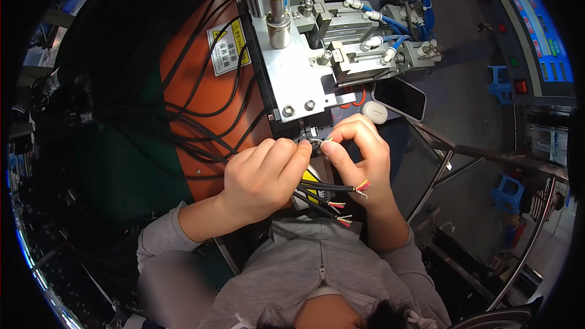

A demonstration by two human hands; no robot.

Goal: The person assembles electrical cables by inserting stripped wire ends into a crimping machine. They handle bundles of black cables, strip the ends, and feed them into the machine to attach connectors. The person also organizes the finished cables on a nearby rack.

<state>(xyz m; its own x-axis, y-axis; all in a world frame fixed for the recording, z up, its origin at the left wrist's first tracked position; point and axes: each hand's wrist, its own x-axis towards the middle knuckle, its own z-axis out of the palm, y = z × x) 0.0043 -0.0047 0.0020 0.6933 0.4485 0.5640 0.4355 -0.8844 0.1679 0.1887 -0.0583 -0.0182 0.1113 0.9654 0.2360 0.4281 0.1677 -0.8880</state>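
Black cables (326, 187) with splayed coloured wire ends, left hand (263, 175) curled closed, its grip hidden, right hand (364, 153) pinching a thin pale wire (317, 141) between both hands, metal fixture (294, 82) beyond.

- Strong light is striking the left hand (265, 173) and right hand (361, 149).
- The metal plate (295, 82) is gleaming.
- A screen (542, 33) is glowing blue.
- Black cables (131, 30) are sinking into dimness.
- Fisheye distortion is bending a metal rail (512, 159).
- Blackness is filling the corners.
- Blur is smudging the lower left.
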